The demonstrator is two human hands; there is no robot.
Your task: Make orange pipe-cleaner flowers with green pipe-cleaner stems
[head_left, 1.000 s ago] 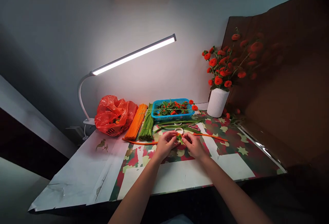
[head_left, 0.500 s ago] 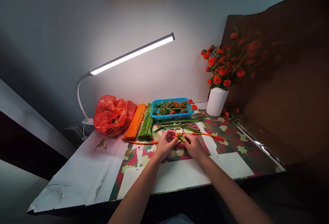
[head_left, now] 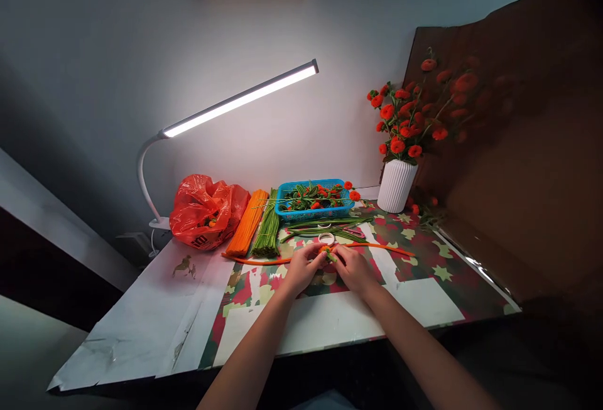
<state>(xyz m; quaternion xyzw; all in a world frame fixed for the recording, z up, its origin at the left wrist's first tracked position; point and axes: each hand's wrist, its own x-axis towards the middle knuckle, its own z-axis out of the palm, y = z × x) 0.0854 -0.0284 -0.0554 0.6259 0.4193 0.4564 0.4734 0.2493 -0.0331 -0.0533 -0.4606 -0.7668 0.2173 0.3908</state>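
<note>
Between my two hands is a small orange flower piece with green at its base [head_left: 328,253]. My left hand [head_left: 304,267] pinches it from the left, fingers closed. From the right, the fingers of my right hand [head_left: 352,266] press on its green part. Just beyond the fingertips lies a white ring, perhaps a tape roll [head_left: 326,238]. A long orange stem [head_left: 386,247] runs across the table, passing behind my hands. Green stems [head_left: 325,229] and pink-handled scissors [head_left: 357,232] lie farther back.
A blue basket [head_left: 315,213] holds green and orange pieces. Orange stems [head_left: 245,224] and green stems [head_left: 267,232] lie bundled beside a red plastic bag [head_left: 202,212]. The white vase [head_left: 397,186] with orange flowers stands at the right. A lit lamp [head_left: 245,98] hangs over the table.
The fingers of my right hand have moved in closer to my left hand over the flower piece. Its green part now shows less and points lower. The view has shifted very slightly.
</note>
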